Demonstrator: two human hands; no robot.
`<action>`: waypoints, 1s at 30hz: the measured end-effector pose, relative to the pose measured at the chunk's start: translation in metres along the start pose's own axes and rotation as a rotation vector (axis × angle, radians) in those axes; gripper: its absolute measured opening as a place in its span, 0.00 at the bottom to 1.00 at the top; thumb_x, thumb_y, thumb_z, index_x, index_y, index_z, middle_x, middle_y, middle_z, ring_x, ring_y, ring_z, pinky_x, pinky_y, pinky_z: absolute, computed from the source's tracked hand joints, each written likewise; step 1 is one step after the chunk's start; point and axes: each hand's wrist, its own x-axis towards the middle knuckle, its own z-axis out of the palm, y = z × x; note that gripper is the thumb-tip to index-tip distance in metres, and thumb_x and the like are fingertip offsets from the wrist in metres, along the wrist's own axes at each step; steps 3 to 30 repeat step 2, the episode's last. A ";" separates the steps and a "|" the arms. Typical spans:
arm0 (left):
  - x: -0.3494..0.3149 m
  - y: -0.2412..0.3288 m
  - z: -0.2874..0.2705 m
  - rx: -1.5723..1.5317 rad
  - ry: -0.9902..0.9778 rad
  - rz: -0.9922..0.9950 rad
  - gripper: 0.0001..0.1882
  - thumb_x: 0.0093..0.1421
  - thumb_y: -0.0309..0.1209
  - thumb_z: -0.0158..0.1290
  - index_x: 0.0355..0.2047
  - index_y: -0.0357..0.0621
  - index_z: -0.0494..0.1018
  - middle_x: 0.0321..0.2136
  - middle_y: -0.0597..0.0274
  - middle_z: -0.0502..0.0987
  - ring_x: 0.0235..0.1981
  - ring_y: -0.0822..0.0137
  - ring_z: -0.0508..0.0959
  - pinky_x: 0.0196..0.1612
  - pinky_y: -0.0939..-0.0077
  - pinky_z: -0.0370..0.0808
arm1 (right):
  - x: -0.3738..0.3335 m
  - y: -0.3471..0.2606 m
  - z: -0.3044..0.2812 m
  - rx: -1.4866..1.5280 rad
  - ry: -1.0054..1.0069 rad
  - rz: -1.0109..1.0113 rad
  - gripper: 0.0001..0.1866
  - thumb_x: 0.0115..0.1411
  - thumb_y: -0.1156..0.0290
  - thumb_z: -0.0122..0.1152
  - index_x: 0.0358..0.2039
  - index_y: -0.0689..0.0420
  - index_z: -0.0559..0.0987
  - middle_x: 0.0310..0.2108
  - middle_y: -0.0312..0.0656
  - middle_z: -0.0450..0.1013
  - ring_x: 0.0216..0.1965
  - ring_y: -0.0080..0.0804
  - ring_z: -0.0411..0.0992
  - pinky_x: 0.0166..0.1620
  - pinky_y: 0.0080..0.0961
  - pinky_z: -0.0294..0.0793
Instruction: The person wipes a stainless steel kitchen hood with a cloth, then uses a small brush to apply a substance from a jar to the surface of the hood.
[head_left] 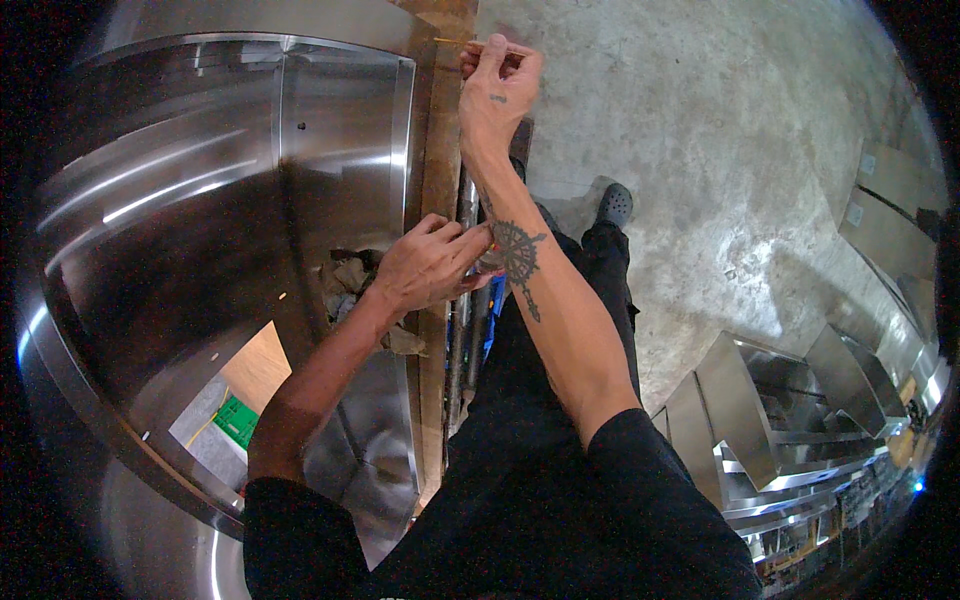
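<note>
My right hand (500, 85) is closed in a pinch at the top, with a thin yellowish stick (450, 41) poking out to the left over the wooden edge. Too little of the stick shows to tell its kind. Lower down, my left hand (428, 262) has its fingers curled at the bench edge, partly behind my right forearm. Something small and pale lies under those fingertips, mostly hidden. A crumpled grey-brown cloth (347, 282) lies on the shiny metal panel (190, 170) beside my left wrist.
The wooden edge (437, 140) runs along the metal panel's right side. A sheet with a green patch (236, 422) lies on the metal at lower left. Folded metal parts (735, 400) are stacked on the concrete floor (690, 120) at lower right. My grey clog (616, 205) stands on the floor.
</note>
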 end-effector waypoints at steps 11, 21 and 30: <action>0.000 0.001 -0.001 -0.002 0.003 0.003 0.30 0.60 0.52 0.64 0.51 0.39 0.77 0.46 0.60 0.82 0.45 0.60 0.81 0.53 0.60 0.77 | -0.002 -0.006 0.000 0.026 -0.012 0.017 0.14 0.76 0.61 0.56 0.42 0.61 0.70 0.32 0.44 0.80 0.32 0.26 0.79 0.38 0.23 0.80; 0.000 0.001 -0.001 -0.002 0.003 0.003 0.30 0.60 0.52 0.64 0.51 0.39 0.77 0.46 0.60 0.82 0.45 0.60 0.81 0.53 0.60 0.77 | -0.002 -0.006 0.000 0.026 -0.012 0.017 0.14 0.76 0.61 0.56 0.42 0.61 0.70 0.32 0.44 0.80 0.32 0.26 0.79 0.38 0.23 0.80; 0.000 0.001 -0.001 -0.002 0.003 0.003 0.30 0.60 0.52 0.64 0.51 0.39 0.77 0.46 0.60 0.82 0.45 0.60 0.81 0.53 0.60 0.77 | -0.002 -0.006 0.000 0.026 -0.012 0.017 0.14 0.76 0.61 0.56 0.42 0.61 0.70 0.32 0.44 0.80 0.32 0.26 0.79 0.38 0.23 0.80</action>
